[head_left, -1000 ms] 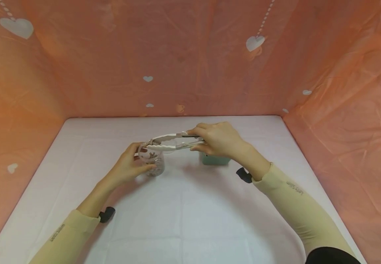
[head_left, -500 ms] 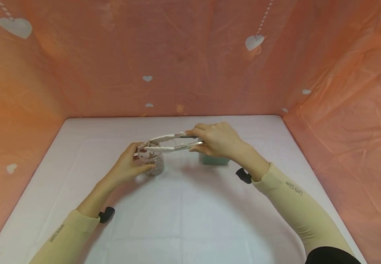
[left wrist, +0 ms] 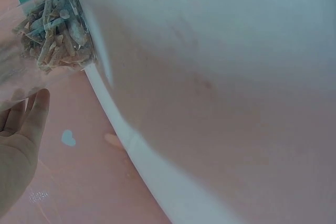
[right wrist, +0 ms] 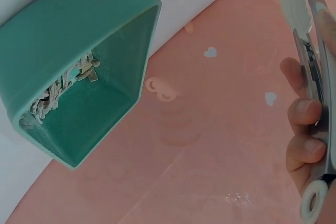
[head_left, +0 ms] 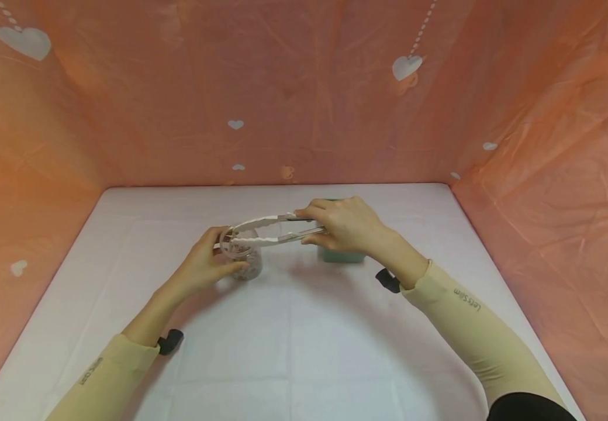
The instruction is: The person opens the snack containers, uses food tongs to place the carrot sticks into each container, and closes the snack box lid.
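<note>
My left hand (head_left: 206, 263) grips a clear jar (head_left: 253, 264), thumb on the near side and fingers on the far side. Brownish dried pieces (left wrist: 55, 38) fill its lower end in the left wrist view. With my right hand (head_left: 348, 223) I hold metal tongs (head_left: 267, 221) with pale scalloped tips, their two arms spread apart. Those tips reach over the jar's mouth from the right. Below and behind the right hand stands a green box (head_left: 342, 256), partly covered by it. The right wrist view shows similar dried strips (right wrist: 65, 82) inside this open box.
A white cloth (head_left: 283, 339) covers the table. Orange sheeting (head_left: 304, 93) with heart prints rises behind it and at both sides. Black bands (head_left: 171, 342) sit at both wrists.
The tongs' tips have dipped slightly into the jar's mouth, and the dried piece seen near them earlier no longer shows there. My right hand has shifted slightly left; the left hand keeps its place.
</note>
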A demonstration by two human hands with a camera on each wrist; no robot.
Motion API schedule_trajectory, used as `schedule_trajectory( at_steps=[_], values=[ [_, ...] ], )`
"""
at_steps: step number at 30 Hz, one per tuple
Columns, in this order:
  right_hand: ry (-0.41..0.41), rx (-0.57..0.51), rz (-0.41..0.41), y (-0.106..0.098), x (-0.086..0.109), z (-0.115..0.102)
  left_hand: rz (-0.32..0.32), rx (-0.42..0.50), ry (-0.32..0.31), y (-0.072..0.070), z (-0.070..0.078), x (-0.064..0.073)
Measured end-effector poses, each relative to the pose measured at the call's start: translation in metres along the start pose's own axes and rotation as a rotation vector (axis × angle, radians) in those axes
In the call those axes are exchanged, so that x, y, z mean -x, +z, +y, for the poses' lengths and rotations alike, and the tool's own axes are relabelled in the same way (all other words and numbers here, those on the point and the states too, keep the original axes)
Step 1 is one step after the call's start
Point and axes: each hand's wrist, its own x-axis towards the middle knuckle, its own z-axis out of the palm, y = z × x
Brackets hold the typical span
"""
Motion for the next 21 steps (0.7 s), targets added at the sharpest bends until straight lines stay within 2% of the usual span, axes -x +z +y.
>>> schedule_trajectory(
  at_steps=[10,15,21],
  values=[
    [0.011,-0.02,0.028,0.0,0.004,0.002,0.01,-0.006,0.01,0.001,-0.003,-0.002],
    [0.075,-0.052,0.037,-0.004,0.015,0.008,0.015,-0.013,0.023,0.001,-0.003,-0.002],
    [0.152,-0.098,0.087,-0.012,0.034,0.023,0.012,-0.024,0.012,0.001,-0.003,-0.002]
  ],
)
